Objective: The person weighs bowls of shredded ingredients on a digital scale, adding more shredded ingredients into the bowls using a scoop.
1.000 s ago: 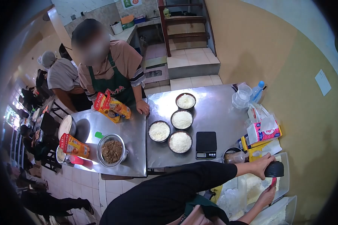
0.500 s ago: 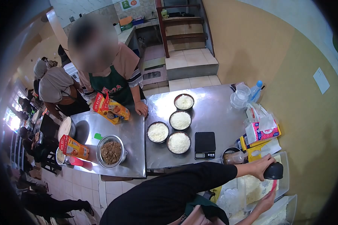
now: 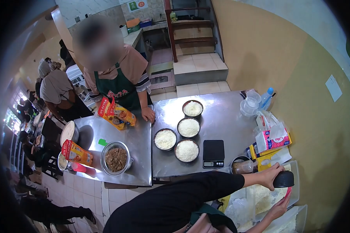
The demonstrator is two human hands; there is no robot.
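Note:
My left hand (image 3: 271, 176) grips a small black bowl (image 3: 284, 179), tilted on its side over a clear plastic tub (image 3: 296, 193) at the lower right. Pale grated, crumbly food (image 3: 263, 196) lies in that tub. Fingers of my right hand (image 3: 278, 209) are closed on a red tool (image 3: 289, 192), which meets the bowl's lower edge; its full shape is hidden. Below it, a second clear tub (image 3: 301, 217) also contains pale food. On the metal table stand several black bowls (image 3: 188, 150) heaped with white shreds, close to a black kitchen scale (image 3: 213, 151).
A container with brownish contents (image 3: 242, 166), a tissue pack (image 3: 273, 139) and clear cups (image 3: 251, 101) line the table's right side. At left are a bowl of brown filling (image 3: 116, 158) and yellow pouches (image 3: 77, 153). Across the table stands a person in a green apron (image 3: 120, 88).
My right hand has risen slightly with the red tool, now closer against the black bowl. The left hand keeps hold of the bowl. The whole view has shifted slightly.

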